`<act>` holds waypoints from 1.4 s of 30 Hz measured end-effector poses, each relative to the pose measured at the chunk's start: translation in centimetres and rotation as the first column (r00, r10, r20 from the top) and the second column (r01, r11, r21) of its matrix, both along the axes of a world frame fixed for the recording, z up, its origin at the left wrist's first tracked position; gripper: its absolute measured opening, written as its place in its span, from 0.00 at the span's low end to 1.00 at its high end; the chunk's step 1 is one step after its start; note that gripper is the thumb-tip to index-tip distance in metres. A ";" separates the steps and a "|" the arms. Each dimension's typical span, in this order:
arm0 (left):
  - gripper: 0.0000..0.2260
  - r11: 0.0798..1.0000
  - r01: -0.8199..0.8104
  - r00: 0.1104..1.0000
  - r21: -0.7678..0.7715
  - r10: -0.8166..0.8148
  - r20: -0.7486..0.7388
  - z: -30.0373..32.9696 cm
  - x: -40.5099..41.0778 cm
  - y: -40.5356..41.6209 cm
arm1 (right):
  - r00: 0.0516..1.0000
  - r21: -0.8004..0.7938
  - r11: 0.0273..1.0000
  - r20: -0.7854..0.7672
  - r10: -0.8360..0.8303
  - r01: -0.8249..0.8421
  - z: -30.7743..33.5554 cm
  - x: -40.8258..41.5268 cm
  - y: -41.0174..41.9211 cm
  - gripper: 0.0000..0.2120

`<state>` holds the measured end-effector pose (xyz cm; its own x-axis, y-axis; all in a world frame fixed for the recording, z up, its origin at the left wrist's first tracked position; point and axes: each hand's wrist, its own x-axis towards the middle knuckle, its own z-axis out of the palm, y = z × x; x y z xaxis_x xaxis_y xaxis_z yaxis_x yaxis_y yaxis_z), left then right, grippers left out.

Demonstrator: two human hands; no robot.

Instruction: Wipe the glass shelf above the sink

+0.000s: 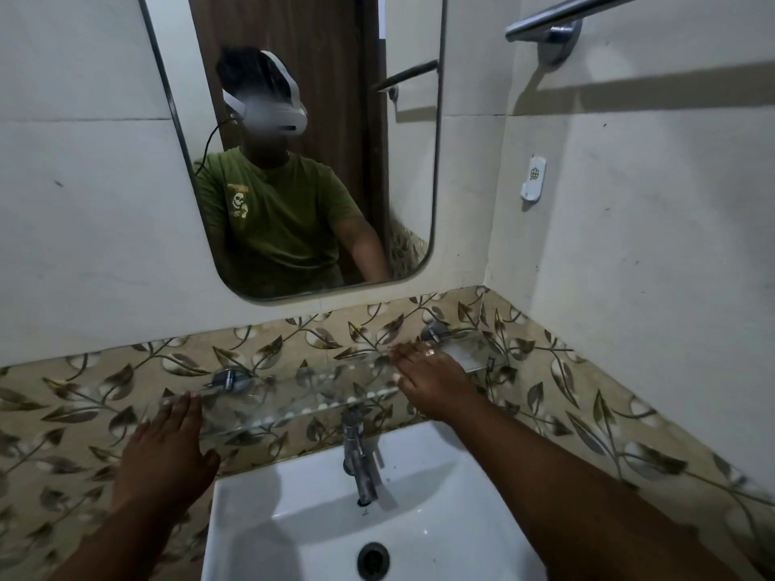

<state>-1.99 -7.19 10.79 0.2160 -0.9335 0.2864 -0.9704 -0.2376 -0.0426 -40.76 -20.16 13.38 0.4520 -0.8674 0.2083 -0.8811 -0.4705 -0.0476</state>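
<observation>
A clear glass shelf (302,396) runs along the leaf-patterned tile band above the white sink (318,517), held by two chrome brackets (228,379). My right hand (427,379) lies flat on the shelf's right part, fingers spread, a ring on one finger. My left hand (167,450) is open at the shelf's left end, fingertips at its front edge. No cloth is visible in either hand.
A chrome tap (358,454) stands below the shelf's middle. A mirror (302,153) hangs above and reflects a person in a green shirt. A towel bar (557,18) is on the right wall, with a small white holder (533,178) below it.
</observation>
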 end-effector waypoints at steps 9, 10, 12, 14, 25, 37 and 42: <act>0.42 1.000 -0.015 1.000 0.009 0.015 -0.016 -0.2 0.0 -0.1 | 0.986 0.048 0.985 -0.029 -0.162 0.163 0.3 0.0 -0.8 0.58; 0.42 1.000 -0.016 1.000 0.009 0.016 -0.014 -0.3 0.0 -0.1 | 0.990 0.049 0.989 -0.037 -0.135 0.136 0.3 0.2 -0.6 0.57; 0.43 1.000 -0.008 1.000 0.004 0.008 -0.009 -0.3 0.0 0.0 | 0.996 0.026 0.998 -0.063 -0.057 0.059 0.3 -0.1 -0.1 0.56; 0.43 1.000 -0.010 1.000 0.007 0.010 -0.013 -0.2 0.1 -0.1 | 0.996 -0.022 1.000 -0.094 -0.007 0.004 0.1 -1.5 0.4 0.56; 0.43 1.000 -0.016 1.000 0.021 0.016 -0.016 0.1 -0.1 0.1 | 0.975 0.071 0.977 -0.107 -0.194 0.202 1.4 -2.6 -0.6 0.59; 0.46 0.999 0.009 0.999 0.044 -0.008 -0.033 0.7 -0.7 0.6 | 0.813 0.146 0.803 -0.191 -0.550 0.578 3.3 3.6 0.2 0.20; 0.45 1.000 0.012 0.999 0.027 -0.011 -0.038 1.5 -0.8 0.4 | 0.840 0.106 0.843 -0.212 -0.500 0.528 3.2 2.3 -0.3 0.15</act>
